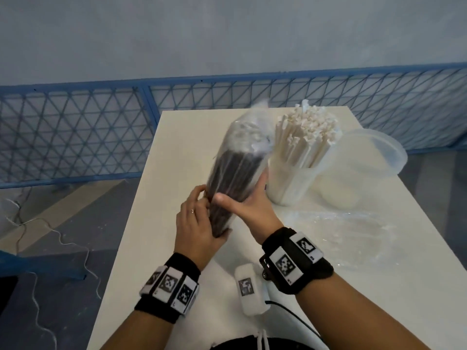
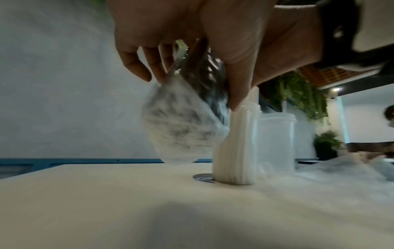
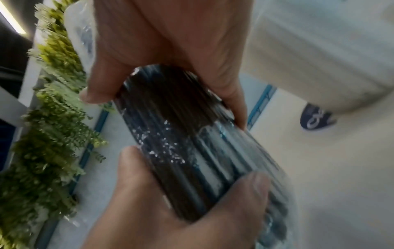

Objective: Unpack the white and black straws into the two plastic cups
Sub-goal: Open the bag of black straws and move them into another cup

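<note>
Both our hands hold the bag of black straws above the bench: left hand curled round its near end, right hand round its middle. Just right stands a cup of white straws; an empty cup lies farther right.

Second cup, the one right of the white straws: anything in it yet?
Empty. The second cup shows only clear plastic inside; the black straws are still bagged, gripped by the left hand and right hand.

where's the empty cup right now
Head view: the empty cup stands far right on the table, just behind the cup of white straws.
</note>
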`<state>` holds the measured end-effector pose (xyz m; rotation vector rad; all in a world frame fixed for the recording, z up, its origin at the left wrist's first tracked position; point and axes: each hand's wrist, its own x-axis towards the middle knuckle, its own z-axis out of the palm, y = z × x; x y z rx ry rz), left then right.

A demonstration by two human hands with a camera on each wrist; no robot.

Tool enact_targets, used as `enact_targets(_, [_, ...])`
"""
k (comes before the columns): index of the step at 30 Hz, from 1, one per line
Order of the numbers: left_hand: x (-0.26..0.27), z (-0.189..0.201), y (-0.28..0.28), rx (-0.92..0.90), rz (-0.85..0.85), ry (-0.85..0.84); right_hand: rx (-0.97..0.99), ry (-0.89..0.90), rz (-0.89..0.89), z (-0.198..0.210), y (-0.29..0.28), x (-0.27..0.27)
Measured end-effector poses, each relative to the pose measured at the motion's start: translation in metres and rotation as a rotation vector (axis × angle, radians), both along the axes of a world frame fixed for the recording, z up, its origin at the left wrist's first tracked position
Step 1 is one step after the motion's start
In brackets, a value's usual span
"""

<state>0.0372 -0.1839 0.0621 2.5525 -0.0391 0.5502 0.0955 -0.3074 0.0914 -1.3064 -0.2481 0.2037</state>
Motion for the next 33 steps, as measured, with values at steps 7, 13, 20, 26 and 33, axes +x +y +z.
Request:
enact_targets(7, [0.007, 0.029, -0.045, -0.197, -0.341, 0.044, 0.095, 0.030, 0.056, 0.022, -0.089, -0.001])
enact_targets(13, [0.034, 0.082, -0.081, -0.474, -0.444, 0.407, 0.271, 0.195, 0.094, 0.024, -0.151, 0.001])
enact_targets(20, [0.050, 0.086, -0.119, -0.678, -0.232, 0.367, 0.150, 0.083, -0.084, 0.035, -0.181, 0.005])
enact_targets(26, [0.059, 0.078, -0.153, -0.711, -0.153, 0.262, -0.076, -0.199, -0.530, 0.063, -0.192, 0.010])
enact_targets(33, [0.069, 0.070, -0.167, -0.709, -0.137, 0.187, 0.034, -0.011, -0.527, 0.068, -0.193, 0.022])
